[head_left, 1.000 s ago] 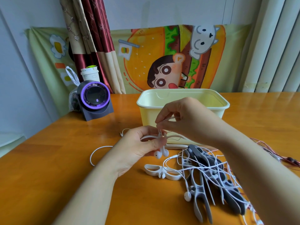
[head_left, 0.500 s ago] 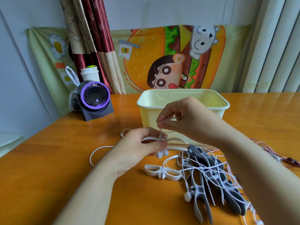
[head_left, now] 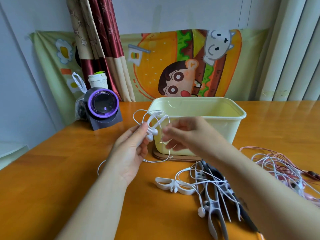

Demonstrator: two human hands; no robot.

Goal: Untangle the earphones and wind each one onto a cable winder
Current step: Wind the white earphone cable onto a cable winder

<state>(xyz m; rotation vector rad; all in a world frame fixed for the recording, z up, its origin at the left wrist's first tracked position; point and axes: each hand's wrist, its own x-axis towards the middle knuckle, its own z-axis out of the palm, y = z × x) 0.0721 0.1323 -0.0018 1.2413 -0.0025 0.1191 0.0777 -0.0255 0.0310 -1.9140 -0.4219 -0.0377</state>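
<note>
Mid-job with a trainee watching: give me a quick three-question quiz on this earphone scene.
1. True or false: the left hand grips a white winder, with earbuds right by its fingertips.
2. The spare winder: A stands upright; B lies flat on the table; C hangs in the air.
3. Which hand is motion-blurred?
Key: 1 true; 2 B; 3 the right hand.
</note>
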